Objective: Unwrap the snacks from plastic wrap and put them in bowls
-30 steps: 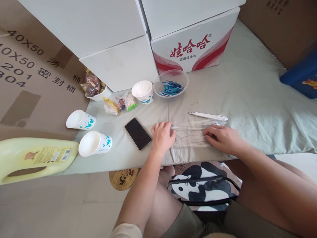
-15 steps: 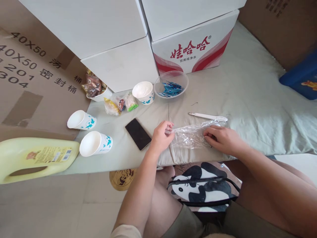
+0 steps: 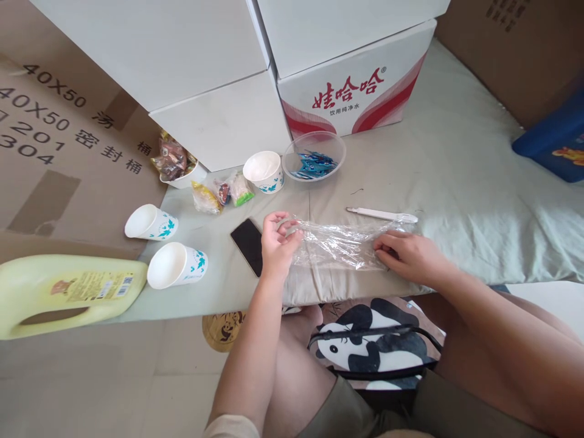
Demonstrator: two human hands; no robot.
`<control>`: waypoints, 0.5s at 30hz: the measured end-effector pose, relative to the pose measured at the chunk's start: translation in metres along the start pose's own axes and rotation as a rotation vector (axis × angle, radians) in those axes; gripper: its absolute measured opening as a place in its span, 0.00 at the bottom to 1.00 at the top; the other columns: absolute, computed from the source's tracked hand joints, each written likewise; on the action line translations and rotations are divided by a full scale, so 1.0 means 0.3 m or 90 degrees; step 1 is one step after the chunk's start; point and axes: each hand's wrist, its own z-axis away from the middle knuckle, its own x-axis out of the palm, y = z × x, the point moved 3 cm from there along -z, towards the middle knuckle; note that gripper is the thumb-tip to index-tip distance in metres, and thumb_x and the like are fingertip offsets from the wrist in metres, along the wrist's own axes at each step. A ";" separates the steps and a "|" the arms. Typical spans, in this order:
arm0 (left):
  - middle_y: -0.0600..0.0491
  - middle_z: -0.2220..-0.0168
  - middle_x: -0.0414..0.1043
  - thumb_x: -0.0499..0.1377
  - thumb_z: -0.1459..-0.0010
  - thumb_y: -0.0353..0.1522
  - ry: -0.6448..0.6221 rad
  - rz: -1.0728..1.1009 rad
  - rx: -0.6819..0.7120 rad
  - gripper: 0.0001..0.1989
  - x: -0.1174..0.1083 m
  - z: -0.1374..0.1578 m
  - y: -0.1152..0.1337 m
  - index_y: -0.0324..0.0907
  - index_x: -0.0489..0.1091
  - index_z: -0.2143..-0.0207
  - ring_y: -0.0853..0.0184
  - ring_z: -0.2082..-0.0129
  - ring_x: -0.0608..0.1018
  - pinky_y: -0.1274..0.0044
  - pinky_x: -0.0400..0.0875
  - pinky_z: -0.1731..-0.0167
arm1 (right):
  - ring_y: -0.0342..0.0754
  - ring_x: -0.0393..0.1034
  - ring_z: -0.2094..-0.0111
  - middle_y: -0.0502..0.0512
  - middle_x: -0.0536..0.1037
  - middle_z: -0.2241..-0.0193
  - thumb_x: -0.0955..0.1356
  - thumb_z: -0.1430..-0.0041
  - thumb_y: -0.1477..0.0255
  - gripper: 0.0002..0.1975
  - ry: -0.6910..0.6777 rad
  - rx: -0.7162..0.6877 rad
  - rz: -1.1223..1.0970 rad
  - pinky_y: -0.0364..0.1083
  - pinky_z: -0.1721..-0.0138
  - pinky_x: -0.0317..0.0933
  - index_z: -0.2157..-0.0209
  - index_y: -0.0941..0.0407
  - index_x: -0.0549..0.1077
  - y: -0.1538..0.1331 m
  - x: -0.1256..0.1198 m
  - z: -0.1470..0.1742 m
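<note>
A crumpled clear plastic bag (image 3: 342,244) lies spread across the cloth-covered surface between my two hands. My right hand (image 3: 401,252) grips its right end with curled fingers pressed down near the cloth. At the bag's left end is my left hand (image 3: 280,240), its fingers loosely bent and apart, thumb close to the film's edge. Behind the bag lies a white utility knife (image 3: 382,215). A dark phone (image 3: 247,243) rests to the left, partly covered by my left hand and wrist.
Two paper cups (image 3: 171,265) lie tipped at the left, by a yellow-green jug (image 3: 68,295). Further back are small wrapped snacks (image 3: 206,198), a paper bowl (image 3: 263,172) and a clear bowl (image 3: 314,157) of blue packets. White boxes (image 3: 347,91) stand behind.
My left hand has moved left, its fingers have loosened apart, and it now covers part of the phone. The bag reaches further left. My right hand stays in place.
</note>
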 end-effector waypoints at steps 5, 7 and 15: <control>0.53 0.62 0.75 0.69 0.55 0.40 -0.073 0.008 -0.274 0.22 0.019 0.018 0.003 0.42 0.66 0.61 0.69 0.67 0.79 0.79 0.72 0.68 | 0.47 0.73 0.68 0.54 0.80 0.65 0.61 0.35 0.67 0.12 0.013 -0.013 -0.003 0.45 0.70 0.58 0.64 0.54 0.74 -0.002 -0.003 0.002; 0.53 0.67 0.76 0.68 0.54 0.43 -0.110 -0.029 -0.317 0.20 0.030 0.027 0.011 0.41 0.67 0.66 0.70 0.72 0.78 0.81 0.68 0.74 | 0.47 0.74 0.68 0.54 0.80 0.65 0.61 0.35 0.67 0.12 0.016 -0.017 -0.005 0.45 0.70 0.59 0.64 0.54 0.74 -0.003 -0.004 0.002; 0.55 0.73 0.75 0.64 0.46 0.41 -0.074 -0.098 -0.349 0.14 0.040 0.036 0.012 0.40 0.68 0.64 0.76 0.83 0.71 0.83 0.50 0.85 | 0.48 0.74 0.67 0.55 0.80 0.65 0.60 0.35 0.67 0.12 0.002 -0.014 -0.011 0.45 0.68 0.59 0.64 0.54 0.74 -0.004 -0.005 0.002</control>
